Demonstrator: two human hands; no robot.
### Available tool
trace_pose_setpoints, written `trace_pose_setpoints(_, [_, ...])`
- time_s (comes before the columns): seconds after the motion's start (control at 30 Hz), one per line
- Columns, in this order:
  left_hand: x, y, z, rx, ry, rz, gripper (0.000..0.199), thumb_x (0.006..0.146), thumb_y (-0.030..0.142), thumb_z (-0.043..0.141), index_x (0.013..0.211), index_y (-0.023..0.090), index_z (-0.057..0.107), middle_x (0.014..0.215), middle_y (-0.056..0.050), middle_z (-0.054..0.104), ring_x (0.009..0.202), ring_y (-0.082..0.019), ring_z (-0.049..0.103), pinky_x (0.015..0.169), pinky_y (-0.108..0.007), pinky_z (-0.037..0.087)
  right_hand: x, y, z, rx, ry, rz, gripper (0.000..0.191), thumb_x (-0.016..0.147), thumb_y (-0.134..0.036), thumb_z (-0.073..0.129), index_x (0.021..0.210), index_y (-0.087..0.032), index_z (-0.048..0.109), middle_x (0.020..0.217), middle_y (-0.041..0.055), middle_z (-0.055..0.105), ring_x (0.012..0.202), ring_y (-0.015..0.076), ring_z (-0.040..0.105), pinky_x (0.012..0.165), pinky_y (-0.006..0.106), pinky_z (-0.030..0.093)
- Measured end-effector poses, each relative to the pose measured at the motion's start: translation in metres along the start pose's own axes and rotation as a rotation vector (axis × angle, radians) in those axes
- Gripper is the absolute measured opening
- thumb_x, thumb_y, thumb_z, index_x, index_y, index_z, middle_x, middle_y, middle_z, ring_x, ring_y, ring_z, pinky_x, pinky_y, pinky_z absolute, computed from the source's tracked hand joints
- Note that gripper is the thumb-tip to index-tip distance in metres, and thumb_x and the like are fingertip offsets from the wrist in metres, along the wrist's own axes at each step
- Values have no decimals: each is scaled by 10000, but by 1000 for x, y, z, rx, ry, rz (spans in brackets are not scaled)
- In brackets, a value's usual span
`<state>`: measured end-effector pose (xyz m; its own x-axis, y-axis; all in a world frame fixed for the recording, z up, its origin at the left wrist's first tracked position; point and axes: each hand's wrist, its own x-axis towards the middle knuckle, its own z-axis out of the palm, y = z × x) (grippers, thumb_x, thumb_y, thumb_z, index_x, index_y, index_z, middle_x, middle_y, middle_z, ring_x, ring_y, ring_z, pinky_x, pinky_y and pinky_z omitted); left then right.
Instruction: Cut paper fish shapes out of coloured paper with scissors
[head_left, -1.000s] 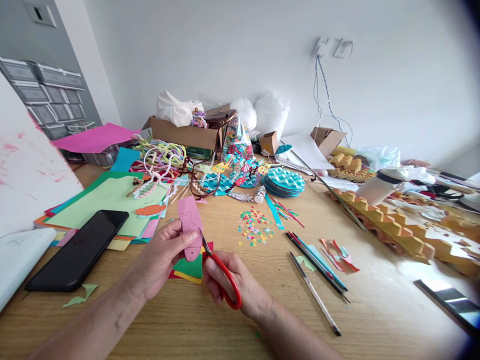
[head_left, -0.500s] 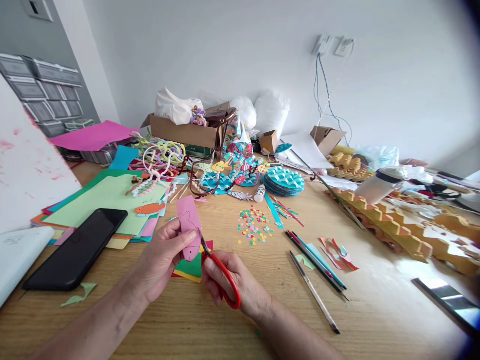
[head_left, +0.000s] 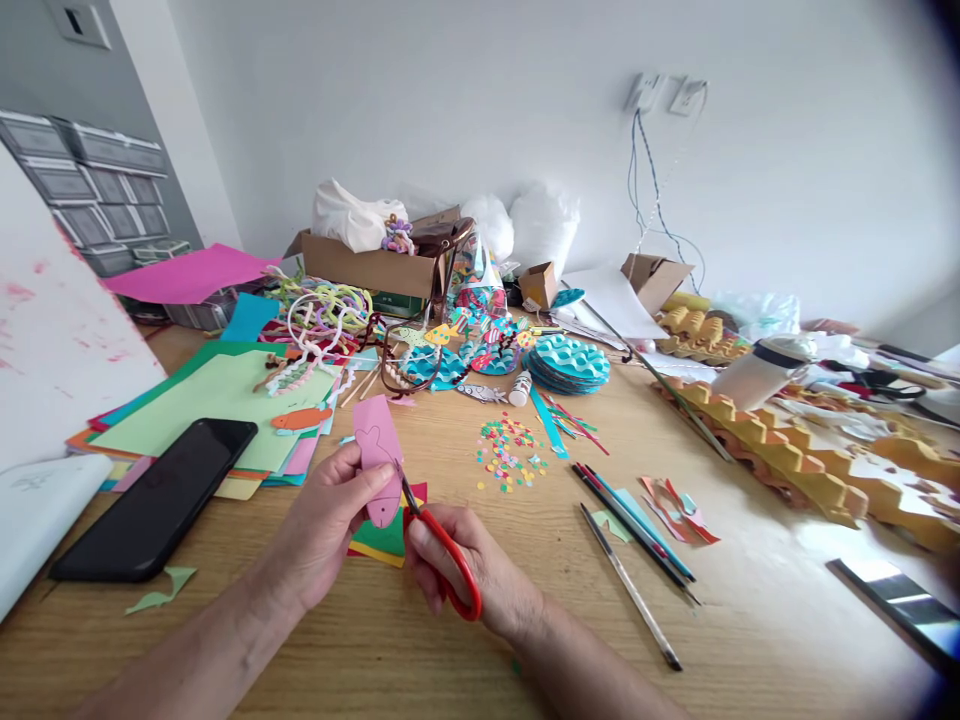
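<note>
My left hand (head_left: 330, 520) pinches a strip of pink paper (head_left: 377, 425) with a fish outline drawn on it. The fish's rounded head, with an eye and mouth, points down toward me and is cut along its edge. My right hand (head_left: 469, 565) is closed round the red handles of a pair of scissors (head_left: 457, 560). Their blades meet the right edge of the pink paper, beside my left thumb. Under the hands, several sheets of green, yellow and red paper (head_left: 382, 543) lie on the table, partly hidden.
A black phone (head_left: 157, 500) and stacked coloured paper (head_left: 195, 410) lie at left. Paper confetti (head_left: 512, 450) is scattered mid-table. Pencils (head_left: 634, 520) and a brush (head_left: 630, 585) lie at right, before yellow egg cartons (head_left: 757, 440) and a white tumbler (head_left: 761, 370). Blue scalloped discs (head_left: 568, 365) stand behind.
Almost nothing differs. The view has shifted very slightly, and both hands keep the pink paper and the scissors in nearly the same pose.
</note>
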<state>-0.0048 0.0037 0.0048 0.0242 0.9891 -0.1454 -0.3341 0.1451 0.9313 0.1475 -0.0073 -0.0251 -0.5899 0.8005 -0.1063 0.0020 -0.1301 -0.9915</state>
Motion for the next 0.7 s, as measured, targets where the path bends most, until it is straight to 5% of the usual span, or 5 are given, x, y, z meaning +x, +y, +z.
trace_pose_setpoints(0.7, [0,-2,1,-11,16,-4,187,618,280,723,632,171,572,525,74,533,498,-69,401,467,-174,349,-1,-3,2,-44,41,25,596,729,-755,479,636,-166,448,451,-62,416,346,44,341,351,169,241])
